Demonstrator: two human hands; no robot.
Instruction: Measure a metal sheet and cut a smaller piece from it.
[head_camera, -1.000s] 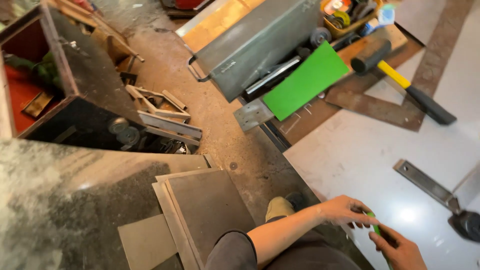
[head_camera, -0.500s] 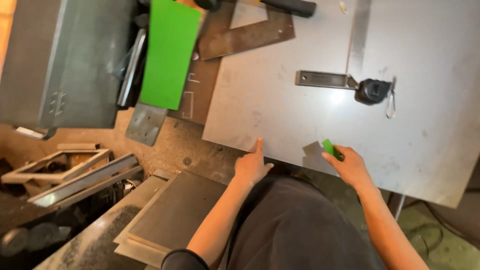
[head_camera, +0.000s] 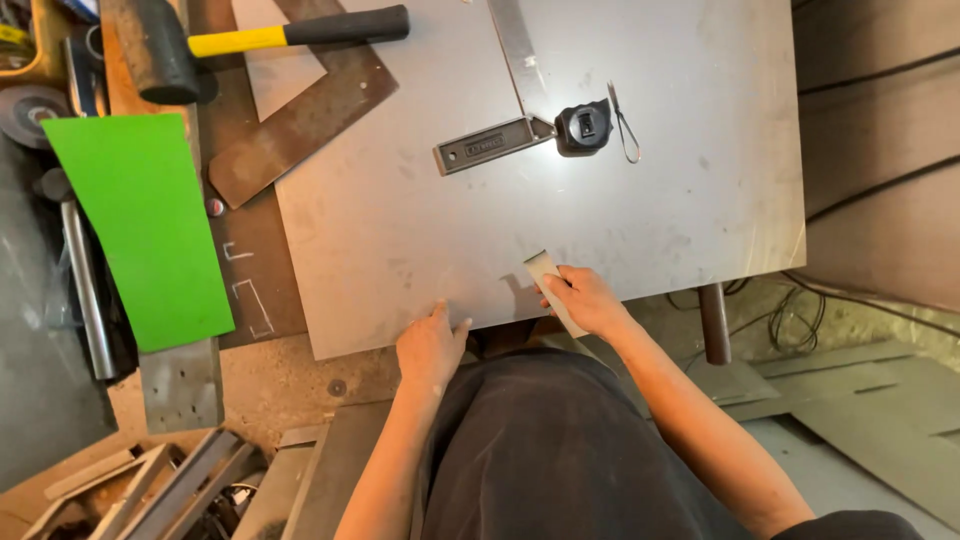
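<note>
Now | right hand (head_camera: 588, 300) grip: flat pale strip (head_camera: 549, 283) | left hand (head_camera: 430, 345) released, on smooth steel sheet (head_camera: 600, 215)

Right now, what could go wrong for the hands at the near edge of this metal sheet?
The left hand rests on the bare edge of the metal sheet; it may cut if the hand slides. The right hand holds a small flat piece at that edge, and a slip could jab the fingers. The sheet overhangs its support and might tip if leaned on.

Right hand (head_camera: 585, 298) grips flat strip (head_camera: 553, 288) at metal sheet (head_camera: 560, 200) near edge; left hand (head_camera: 430, 345) just left, tape measure (head_camera: 583, 127) beyond, mallet (head_camera: 240, 45) far upper-left.
</note>
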